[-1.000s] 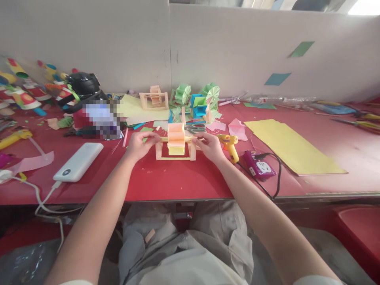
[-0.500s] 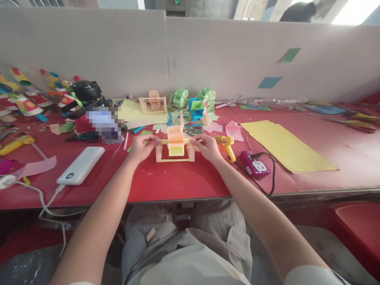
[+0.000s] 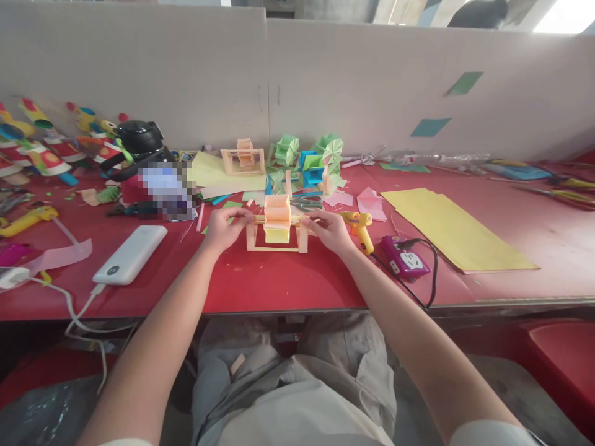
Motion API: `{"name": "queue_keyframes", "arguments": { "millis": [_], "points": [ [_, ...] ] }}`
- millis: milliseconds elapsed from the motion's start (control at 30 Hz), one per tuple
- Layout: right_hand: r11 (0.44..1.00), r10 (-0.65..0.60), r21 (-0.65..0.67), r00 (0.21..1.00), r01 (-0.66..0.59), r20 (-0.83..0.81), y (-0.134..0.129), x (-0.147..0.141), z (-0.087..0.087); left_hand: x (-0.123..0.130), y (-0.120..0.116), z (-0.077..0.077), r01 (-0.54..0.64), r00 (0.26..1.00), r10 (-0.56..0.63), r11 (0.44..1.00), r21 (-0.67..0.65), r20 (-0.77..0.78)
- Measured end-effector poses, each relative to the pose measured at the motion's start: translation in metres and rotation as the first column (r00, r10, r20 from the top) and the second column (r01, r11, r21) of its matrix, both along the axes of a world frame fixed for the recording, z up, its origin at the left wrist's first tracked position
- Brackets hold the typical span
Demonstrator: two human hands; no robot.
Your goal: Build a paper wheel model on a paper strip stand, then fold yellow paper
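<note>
A folded paper wheel (image 3: 277, 209), peach above and yellow below, sits on a thin stick between the posts of a small wooden frame (image 3: 304, 240). My left hand (image 3: 227, 230) pinches the stick's left end at the top of the left post. At the other side, the fingers of my right hand (image 3: 329, 230) are closed around the right end, by the right post. The fingertips hide both stick ends. Just right of my right hand lies a yellow glue gun (image 3: 360, 228). Scissors (image 3: 307, 203) rest behind the frame.
Green and blue paper wheels (image 3: 312, 167) and another wooden frame (image 3: 244, 162) stand behind. A purple power socket (image 3: 405, 257) with a black cord and yellow paper sheets (image 3: 455, 232) lie right. A white power bank (image 3: 131, 255) lies left, a black-lidded bottle (image 3: 139, 139) farther back.
The view has shifted slightly, so everything sits a little more to the right. Both hands keep their grip at the stick's ends, and the frame stays in place on the table.
</note>
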State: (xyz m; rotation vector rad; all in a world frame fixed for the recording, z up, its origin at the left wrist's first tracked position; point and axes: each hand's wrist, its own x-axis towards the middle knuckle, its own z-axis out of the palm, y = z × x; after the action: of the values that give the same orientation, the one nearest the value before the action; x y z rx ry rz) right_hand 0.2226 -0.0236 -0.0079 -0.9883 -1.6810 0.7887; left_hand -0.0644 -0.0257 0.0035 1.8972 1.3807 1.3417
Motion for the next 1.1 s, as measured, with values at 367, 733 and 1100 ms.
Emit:
{"name": "queue_keyframes", "arguments": {
  "millis": [367,733,1100],
  "points": [
    [0.994,-0.108,0.018,0.994,0.107,0.023,0.001,-0.001,0.000,0.012,-0.001,0.001,-0.049,0.998,0.048,0.999,0.014,0.039],
    [0.993,-0.119,0.001,0.993,0.119,-0.028,0.008,0.004,-0.010,0.004,0.003,-0.006,0.093,0.992,-0.086,0.993,-0.072,0.095],
    [0.999,-0.033,-0.024,0.999,0.033,-0.008,0.003,0.004,-0.005,0.004,0.003,-0.008,0.008,0.999,-0.006,0.999,-0.051,0.047]
  ]
}}
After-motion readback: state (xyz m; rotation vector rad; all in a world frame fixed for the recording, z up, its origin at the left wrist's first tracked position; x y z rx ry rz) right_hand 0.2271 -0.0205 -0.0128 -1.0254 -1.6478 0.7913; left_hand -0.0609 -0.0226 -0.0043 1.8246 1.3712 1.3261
